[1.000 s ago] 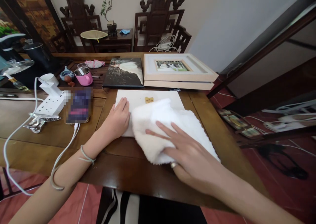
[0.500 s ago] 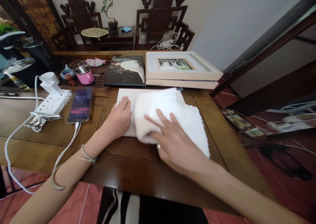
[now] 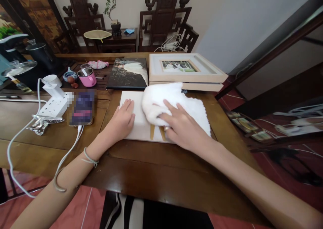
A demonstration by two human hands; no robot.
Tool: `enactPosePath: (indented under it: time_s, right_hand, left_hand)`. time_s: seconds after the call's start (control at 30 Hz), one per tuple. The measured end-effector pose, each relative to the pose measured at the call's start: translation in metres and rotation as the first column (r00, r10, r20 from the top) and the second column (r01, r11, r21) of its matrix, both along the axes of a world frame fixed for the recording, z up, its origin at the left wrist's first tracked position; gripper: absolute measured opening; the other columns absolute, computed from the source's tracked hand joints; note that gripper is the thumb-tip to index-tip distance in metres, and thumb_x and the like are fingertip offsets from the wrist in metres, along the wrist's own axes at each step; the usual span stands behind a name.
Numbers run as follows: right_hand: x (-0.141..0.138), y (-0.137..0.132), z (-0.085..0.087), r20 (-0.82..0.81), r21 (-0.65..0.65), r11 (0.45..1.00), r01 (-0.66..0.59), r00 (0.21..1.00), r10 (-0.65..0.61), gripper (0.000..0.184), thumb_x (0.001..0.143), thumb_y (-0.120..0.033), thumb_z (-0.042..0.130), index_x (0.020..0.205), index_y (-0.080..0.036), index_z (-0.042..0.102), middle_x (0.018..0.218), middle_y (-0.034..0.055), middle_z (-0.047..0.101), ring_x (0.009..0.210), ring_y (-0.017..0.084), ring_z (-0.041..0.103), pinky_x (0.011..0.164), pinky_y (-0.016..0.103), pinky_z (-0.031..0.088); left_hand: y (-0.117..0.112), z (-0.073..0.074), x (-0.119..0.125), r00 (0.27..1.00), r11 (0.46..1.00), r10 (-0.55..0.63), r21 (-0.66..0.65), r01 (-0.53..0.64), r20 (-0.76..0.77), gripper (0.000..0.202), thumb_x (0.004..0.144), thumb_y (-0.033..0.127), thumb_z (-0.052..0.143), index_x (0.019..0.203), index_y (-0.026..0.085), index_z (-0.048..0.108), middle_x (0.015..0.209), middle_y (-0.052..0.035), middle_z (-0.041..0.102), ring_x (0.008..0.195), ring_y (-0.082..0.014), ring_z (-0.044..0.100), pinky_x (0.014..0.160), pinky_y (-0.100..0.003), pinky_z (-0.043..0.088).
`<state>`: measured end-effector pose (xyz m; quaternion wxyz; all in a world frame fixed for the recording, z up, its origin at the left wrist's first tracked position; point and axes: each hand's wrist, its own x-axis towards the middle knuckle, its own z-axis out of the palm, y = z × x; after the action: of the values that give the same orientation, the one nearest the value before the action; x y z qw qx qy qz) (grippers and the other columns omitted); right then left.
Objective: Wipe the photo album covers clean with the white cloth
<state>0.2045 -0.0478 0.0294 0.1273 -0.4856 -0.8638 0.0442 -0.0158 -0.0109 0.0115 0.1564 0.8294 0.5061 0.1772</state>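
A flat white board (image 3: 137, 126) lies on the wooden table (image 3: 141, 168) in front of me. My left hand (image 3: 122, 119) rests flat on its left edge, fingers stretched out. My right hand (image 3: 180, 126) presses a fluffy white cloth (image 3: 174, 103) onto the board's far right part, fingers spread on top of the cloth. Two small tan strips (image 3: 156, 132) on the board show just below the cloth.
Stacked white picture frames (image 3: 185, 72) and a dark photo panel (image 3: 128, 74) lie behind the board. At left are a phone (image 3: 82, 108), a white power strip (image 3: 54, 103) with cables, a pink mug (image 3: 87, 77) and a white cup (image 3: 51, 79). Carved chairs stand at the back.
My right hand has slid the cloth away from me across the board, from its near right corner to the far side, uncovering two tan strips. My left hand stayed in place.
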Motion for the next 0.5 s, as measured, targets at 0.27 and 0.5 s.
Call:
enactPosePath:
  time_s: [0.27, 0.5]
  right_hand:
    - [-0.044, -0.009, 0.005, 0.091, -0.097, 0.995, -0.037, 0.995, 0.046, 0.053, 0.071, 0.001, 0.047, 0.115, -0.017, 0.07, 0.154, 0.0085, 0.04, 0.145, 0.046, 0.017, 0.112, 0.075, 0.016]
    - [-0.017, -0.064, 0.017, -0.093, -0.144, 0.922, -0.361, 0.932, 0.35, 0.047, 0.059, 0.002, 0.044, 0.089, -0.018, 0.074, 0.149, 0.0033, 0.048, 0.146, 0.037, 0.021, 0.115, 0.069, 0.018]
  left_hand:
    - [0.01, 0.003, 0.004, 0.841, 0.982, 0.183, -0.066, -0.174, 0.51, 0.048, 0.099, 0.034, 0.035, 0.141, 0.012, 0.045, 0.15, -0.0137, 0.046, 0.14, -0.0234, 0.042, 0.118, -0.04, 0.029]
    - [0.002, 0.013, 0.008, 0.846, 0.977, 0.204, -0.051, -0.206, 0.492, 0.042, 0.099, 0.033, 0.036, 0.132, 0.013, 0.054, 0.14, -0.0125, 0.057, 0.131, -0.0232, 0.052, 0.113, -0.039, 0.036]
